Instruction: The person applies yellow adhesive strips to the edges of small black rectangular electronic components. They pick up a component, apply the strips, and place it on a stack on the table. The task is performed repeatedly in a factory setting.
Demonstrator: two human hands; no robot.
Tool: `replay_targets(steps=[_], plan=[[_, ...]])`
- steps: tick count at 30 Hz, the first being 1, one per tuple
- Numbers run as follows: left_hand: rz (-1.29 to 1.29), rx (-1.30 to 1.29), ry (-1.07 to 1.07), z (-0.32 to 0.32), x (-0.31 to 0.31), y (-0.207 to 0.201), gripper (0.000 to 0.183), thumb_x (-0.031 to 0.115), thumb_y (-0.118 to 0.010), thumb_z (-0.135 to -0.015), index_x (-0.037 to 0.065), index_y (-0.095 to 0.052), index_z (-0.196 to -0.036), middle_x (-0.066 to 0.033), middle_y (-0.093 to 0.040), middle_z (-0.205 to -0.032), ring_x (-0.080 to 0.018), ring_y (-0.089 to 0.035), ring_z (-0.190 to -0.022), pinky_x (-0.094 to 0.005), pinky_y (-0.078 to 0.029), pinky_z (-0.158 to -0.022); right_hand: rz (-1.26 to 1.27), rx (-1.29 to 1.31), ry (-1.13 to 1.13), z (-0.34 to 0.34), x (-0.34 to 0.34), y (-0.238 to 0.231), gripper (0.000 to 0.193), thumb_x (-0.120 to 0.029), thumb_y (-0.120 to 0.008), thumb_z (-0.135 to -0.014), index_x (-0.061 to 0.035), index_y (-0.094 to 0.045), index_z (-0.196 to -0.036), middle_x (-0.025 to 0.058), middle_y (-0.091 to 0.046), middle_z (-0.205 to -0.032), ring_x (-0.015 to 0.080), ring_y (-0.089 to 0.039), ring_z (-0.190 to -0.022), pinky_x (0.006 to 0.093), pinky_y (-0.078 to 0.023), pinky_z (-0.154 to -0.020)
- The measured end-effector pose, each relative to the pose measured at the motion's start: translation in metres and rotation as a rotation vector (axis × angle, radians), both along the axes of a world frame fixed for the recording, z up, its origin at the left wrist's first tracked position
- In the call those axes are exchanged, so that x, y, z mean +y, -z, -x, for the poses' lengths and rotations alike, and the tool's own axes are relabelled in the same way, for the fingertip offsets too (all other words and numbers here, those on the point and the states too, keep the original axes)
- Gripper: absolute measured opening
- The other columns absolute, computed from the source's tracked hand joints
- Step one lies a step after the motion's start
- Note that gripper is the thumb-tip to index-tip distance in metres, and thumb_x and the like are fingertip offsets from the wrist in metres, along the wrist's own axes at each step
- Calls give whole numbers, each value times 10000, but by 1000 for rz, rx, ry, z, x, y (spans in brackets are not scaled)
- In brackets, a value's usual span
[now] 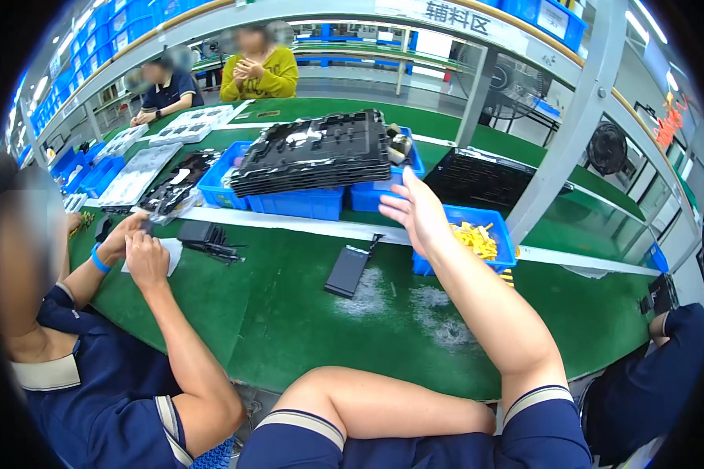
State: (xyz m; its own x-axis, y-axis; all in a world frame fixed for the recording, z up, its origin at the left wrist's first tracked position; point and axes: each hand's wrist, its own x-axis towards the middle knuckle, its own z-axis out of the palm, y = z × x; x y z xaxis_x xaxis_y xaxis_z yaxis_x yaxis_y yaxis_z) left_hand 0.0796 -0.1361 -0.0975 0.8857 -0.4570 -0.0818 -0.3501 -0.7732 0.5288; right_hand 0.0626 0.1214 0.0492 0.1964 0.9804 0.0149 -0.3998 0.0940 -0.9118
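The right hand (416,215) stands open, fingers extended, just beside the black tray stack (313,155), which rests on blue bins (297,205) (contact unconfirmed). Left hand is hidden; its grip cannot be determined.

Pretty bright shot overall, with cool white light spread across the green counter (289,313), and you can see glowing ceiling tubes (638,28) up top right. The black tray stack (321,156) catches some white glare on top. The raised right hand (416,215) is well lit and reasonably sharp. Usual fisheye stuff: the grey rail (211,27) bows into a big arc and the rim drops to black. The left neighbour's face (27,242) is blurred to mush, and the far background looks kinda soft.
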Motion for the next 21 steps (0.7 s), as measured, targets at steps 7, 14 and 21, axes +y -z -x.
replay_targets(steps=[7,14,21], plan=[[155,-176,30,9,12,-21,134,141,-479,-818,41,-568,-808,-105,-570,-807,-275,-583,-841,-401,-482,-761,-156,-1053,137,-158,-154,24,258,-146,-662,-826,-33,-658,-1058,101,-663,-916,167,-634,-808,300,-513,-724],[28,-550,-138,-5,17,-63,279,100,-526,-804,28,-586,-1067,-166,-549,-1171,-296,-506,-1148,-406,-422,-960,338,-1717,934,-407,-288,83,252,-164,-622,-793,-24,-643,-1001,167,-618,-1000,336,-596,-951,419,-484,-841],[-136,-257,-268,-31,28,-79,520,155,-647,-732,69,-534,-1233,-148,-474,-1321,-310,-420,-1265,-462,-351,-1038,930,-1758,1306,-571,-355,110,282,-199,-605,-807,6,-596,-1002,178,-546,-1019,340,-558,-980,438,-483,-834]])
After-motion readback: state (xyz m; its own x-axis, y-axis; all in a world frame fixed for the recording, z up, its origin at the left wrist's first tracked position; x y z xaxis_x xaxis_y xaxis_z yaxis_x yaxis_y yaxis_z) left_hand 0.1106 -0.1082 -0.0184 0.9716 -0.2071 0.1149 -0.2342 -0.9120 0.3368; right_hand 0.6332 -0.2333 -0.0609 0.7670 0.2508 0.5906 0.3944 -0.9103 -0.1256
